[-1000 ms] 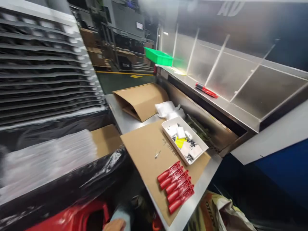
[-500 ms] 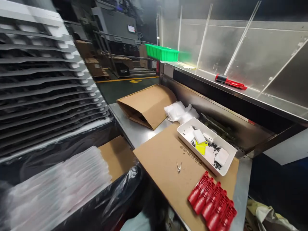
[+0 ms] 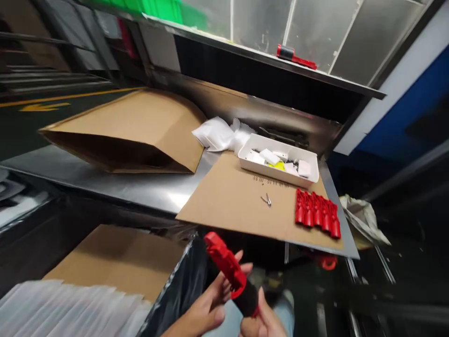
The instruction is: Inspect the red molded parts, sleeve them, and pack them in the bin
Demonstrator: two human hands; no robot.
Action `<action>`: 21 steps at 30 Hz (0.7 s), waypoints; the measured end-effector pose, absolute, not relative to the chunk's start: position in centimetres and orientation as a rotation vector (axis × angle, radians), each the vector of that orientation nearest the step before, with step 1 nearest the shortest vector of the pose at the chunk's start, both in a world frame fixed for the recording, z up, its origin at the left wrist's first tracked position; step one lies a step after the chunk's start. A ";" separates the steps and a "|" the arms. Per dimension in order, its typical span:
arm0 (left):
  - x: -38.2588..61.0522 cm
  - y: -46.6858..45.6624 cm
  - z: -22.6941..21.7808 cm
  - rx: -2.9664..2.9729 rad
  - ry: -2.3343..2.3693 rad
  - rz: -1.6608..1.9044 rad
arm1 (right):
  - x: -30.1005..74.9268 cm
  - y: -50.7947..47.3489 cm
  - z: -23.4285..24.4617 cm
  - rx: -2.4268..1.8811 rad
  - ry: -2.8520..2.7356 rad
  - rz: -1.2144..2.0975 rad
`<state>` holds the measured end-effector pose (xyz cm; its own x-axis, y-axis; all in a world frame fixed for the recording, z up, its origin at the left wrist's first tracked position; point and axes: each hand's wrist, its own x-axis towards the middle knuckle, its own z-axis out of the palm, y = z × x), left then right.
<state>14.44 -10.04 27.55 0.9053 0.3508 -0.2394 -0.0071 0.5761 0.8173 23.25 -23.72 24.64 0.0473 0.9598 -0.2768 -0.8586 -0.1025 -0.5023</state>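
My right hand (image 3: pixel 261 320) is closed around the black lower end of a red-and-black plastic handle-like part (image 3: pixel 226 262), which tilts up to the left. Beside it, my left hand (image 3: pixel 210 299) has its thumb apart and its fingers stretched out behind the part; whether they touch it is unclear. Several red plastic pieces (image 3: pixel 317 213) lie in a row on the cardboard sheet (image 3: pixel 224 196). Small metal nippers (image 3: pixel 266 200) rest on the same sheet, left of the row.
A white tray (image 3: pixel 280 175) of small items stands behind the sheet. An open cardboard box (image 3: pixel 140 121) and white crumpled packaging (image 3: pixel 217 133) are on the metal table. Bagged items (image 3: pixel 73 309) fill a black-lined bin at lower left. Another red-and-black part (image 3: pixel 294 57) lies on the shelf.
The view has swung right and down. Both hands have come into view at the bottom, with the red-and-black part in my right hand. The row of red pieces is still on the sheet.
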 end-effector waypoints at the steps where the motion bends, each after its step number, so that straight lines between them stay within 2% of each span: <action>1: 14.0 -10.2 28.0 0.911 0.351 0.204 | 21.4 -23.7 25.0 -0.638 -0.172 1.555; 4: 12.1 -11.4 29.8 0.720 0.372 0.176 | 17.2 -25.3 26.8 -0.908 -0.151 1.371; 6: 10.7 -12.4 30.9 0.548 0.479 0.204 | 15.1 -27.0 28.1 -1.271 -0.189 0.973; 9: 9.5 -13.6 31.8 0.358 0.676 0.251 | 12.6 -28.5 29.1 -1.765 -0.313 0.147; 12: 9.1 -14.2 32.1 0.265 0.774 0.218 | 11.2 -27.9 29.0 -1.897 -0.570 -0.203; 16: 8.3 -14.1 31.9 0.205 0.731 0.119 | 11.5 -25.9 29.1 -1.824 -0.621 -0.121; 21: 6.7 -13.9 31.0 0.445 0.532 0.243 | 13.3 -24.5 29.9 -1.389 -0.131 0.632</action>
